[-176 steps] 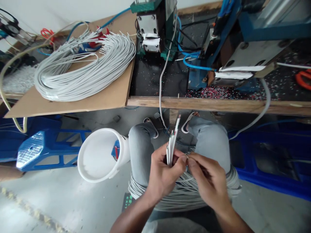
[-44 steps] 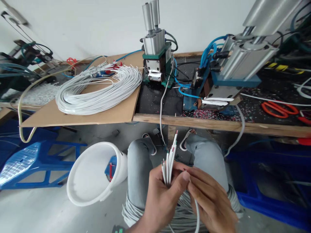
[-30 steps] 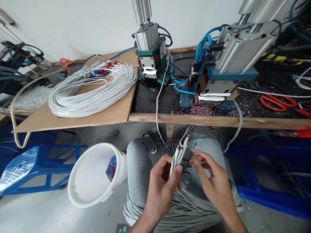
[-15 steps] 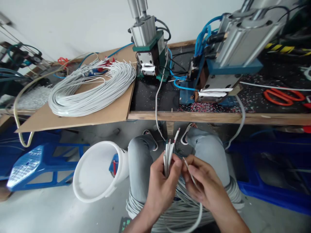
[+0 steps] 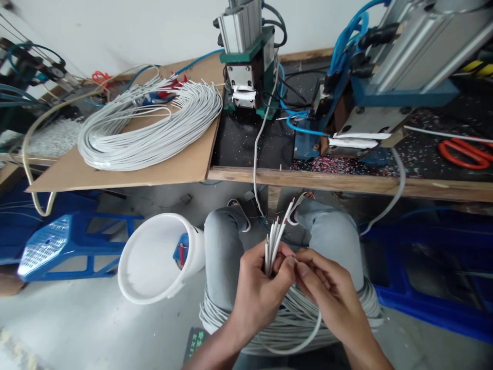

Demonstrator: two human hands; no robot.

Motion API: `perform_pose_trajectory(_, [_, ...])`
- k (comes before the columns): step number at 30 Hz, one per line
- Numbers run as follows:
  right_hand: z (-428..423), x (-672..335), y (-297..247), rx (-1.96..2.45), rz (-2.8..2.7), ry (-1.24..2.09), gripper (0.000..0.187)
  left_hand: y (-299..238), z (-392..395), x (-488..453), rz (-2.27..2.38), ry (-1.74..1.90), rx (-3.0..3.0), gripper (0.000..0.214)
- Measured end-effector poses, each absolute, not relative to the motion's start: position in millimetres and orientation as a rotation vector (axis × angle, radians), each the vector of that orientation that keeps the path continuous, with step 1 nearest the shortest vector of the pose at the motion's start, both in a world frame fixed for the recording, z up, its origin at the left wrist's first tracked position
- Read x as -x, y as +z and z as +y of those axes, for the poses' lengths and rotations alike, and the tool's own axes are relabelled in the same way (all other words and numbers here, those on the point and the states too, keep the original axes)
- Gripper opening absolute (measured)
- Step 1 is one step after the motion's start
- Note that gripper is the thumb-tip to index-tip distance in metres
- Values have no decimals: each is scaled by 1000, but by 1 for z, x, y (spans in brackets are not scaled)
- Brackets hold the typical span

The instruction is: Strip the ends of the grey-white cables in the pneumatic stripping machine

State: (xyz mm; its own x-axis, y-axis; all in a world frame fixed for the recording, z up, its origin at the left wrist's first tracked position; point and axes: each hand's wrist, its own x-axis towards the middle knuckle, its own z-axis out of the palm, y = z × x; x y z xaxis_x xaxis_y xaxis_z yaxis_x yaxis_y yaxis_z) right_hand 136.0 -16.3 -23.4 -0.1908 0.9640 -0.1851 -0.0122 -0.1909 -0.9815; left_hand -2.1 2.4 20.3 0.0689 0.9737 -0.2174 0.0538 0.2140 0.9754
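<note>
My left hand [image 5: 262, 285] is closed round a small bunch of white cables [image 5: 274, 241], whose cut ends point up and show dark and reddish cores. Close against it, my right hand [image 5: 325, 288] pinches the end of a single cable. That cable loops down [image 5: 314, 334] below the right hand. The fingertips of both hands meet at this cable's end, and the end itself is mostly hidden by them. Across my lap lies a large coil of grey-white cable [image 5: 372, 303], partly covered by my hands and forearms.
On the bench, a coil of white cable [image 5: 154, 149] rests on cardboard [image 5: 115, 178]. Two pneumatic presses [image 5: 241, 67] [image 5: 400, 92] stand at the back, with orange-handled scissors [image 5: 464, 152] to the right. A white bucket [image 5: 154, 257] and a blue stool [image 5: 54, 246] are at left.
The right hand has come closer to the left, and the single cable's end now sits between the fingertips of both hands. The camera view has shifted slightly.
</note>
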Motion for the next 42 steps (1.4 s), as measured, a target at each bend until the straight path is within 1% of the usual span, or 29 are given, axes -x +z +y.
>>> perform_pose_trajectory(3, [-13,-140,-19,1234,-1496,1290,12,22,2,3,1314,959,-1146,12])
perform_pose_trajectory(5, [-12,-145,-15,1221,-1712,1068,7,21,3,7,1313,926,-1153,10])
perform_pose_trajectory(8, [-10,-156,-10,1199,-2051,751,7,17,6,16,1250,779,-1190,9])
perform_pose_trajectory(10, [-9,-163,-7,1170,-2194,675,8,15,9,20,1170,670,-1199,9])
perform_pose_trajectory(12, [-7,-166,-6,1162,-2187,741,9,13,12,20,1127,652,-1177,7])
perform_pose_trajectory(16, [-3,-168,-7,1182,-1954,1082,11,11,11,16,1203,765,-1148,10])
perform_pose_trajectory(20, [-2,-167,-14,1130,-1851,1346,16,9,12,19,1125,661,-1177,10])
perform_pose_trajectory(23, [-10,-156,-26,1179,-1575,1395,13,7,10,13,1165,810,-1179,13])
perform_pose_trajectory(26, [-23,-132,-41,1191,-1040,1460,18,2,1,-1,1225,1050,-1037,15])
perform_pose_trajectory(29, [-34,-111,-52,1201,-677,1466,22,-8,-9,-13,1279,1147,-888,15])
perform_pose_trajectory(33, [-36,-102,-54,1203,-569,1456,23,-16,-14,-15,1233,1107,-815,16])
perform_pose_trajectory(37, [-35,-103,-51,1183,-518,1496,25,-14,-12,-11,1204,1102,-807,18])
perform_pose_trajectory(42, [-38,-100,-50,1192,-512,1480,23,-11,-10,-8,1082,1050,-724,17])
